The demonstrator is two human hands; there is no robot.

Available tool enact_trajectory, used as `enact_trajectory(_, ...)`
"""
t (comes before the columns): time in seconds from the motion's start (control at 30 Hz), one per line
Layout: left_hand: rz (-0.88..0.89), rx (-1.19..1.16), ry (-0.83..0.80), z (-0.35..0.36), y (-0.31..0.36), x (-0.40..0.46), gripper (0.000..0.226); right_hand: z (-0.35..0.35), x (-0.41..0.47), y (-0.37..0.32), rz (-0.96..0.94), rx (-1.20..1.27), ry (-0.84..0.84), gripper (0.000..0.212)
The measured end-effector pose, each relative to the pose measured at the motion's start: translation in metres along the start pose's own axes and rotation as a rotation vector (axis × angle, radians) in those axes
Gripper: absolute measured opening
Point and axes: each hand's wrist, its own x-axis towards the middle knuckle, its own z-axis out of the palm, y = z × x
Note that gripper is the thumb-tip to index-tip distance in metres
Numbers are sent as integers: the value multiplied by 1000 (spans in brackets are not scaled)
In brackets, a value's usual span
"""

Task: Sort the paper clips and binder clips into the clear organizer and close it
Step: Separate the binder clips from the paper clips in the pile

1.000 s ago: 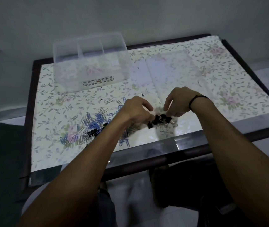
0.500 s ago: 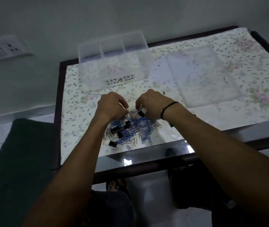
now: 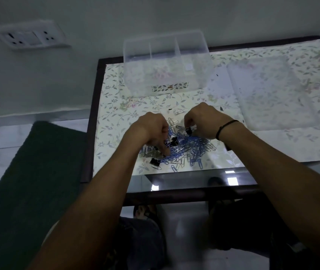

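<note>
Both of your hands are down in the heap of clips (image 3: 182,149) at the centre of the frame, near the front edge of the table (image 3: 174,182). Your left hand (image 3: 152,131) has its fingers curled down into the blue paper clips (image 3: 196,147), the fingertips pressing among them beside a black binder clip (image 3: 154,161); whether it has actually caught one I cannot tell. Your right hand (image 3: 203,121) is curled too, and its fingertips appear to be pinching a black binder clip (image 3: 188,130) at the top of the heap. The clear organizer (image 3: 165,65) stands open above the heap, well apart from it, and its compartments look bare of clips as far as I can judge; its lid (image 3: 268,94) lies flat at the right of the frame. The main risk is the tangle: paper clips hook into each other and into the binder clips' wire handles, so lifting one may drag a string of others along and drop them in the wrong compartment. The heap also sits near the table's front edge, so a sweeping pull could send clips onto the floor.
</note>
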Motion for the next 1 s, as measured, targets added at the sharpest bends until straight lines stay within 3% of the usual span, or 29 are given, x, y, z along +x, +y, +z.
enact_trajectory(0.1, 7, 28, 18, 5, 2, 1, 35, 3, 1, 1, 3, 0, -14, 24)
enact_trajectory(0.23, 46, 26, 119, 4, -2, 5, 5, 3, 1, 4, 7, 23, 15, 16)
enact_trajectory(0.67, -18, -243, 317, -24, -16, -8, 17, -25, -8, 8, 21, 188, 47, 18)
enact_trajectory(1.0, 22, -736, 340, -24, -2, 4, 12, -27, -12, 27, 97, 359, 77, 7)
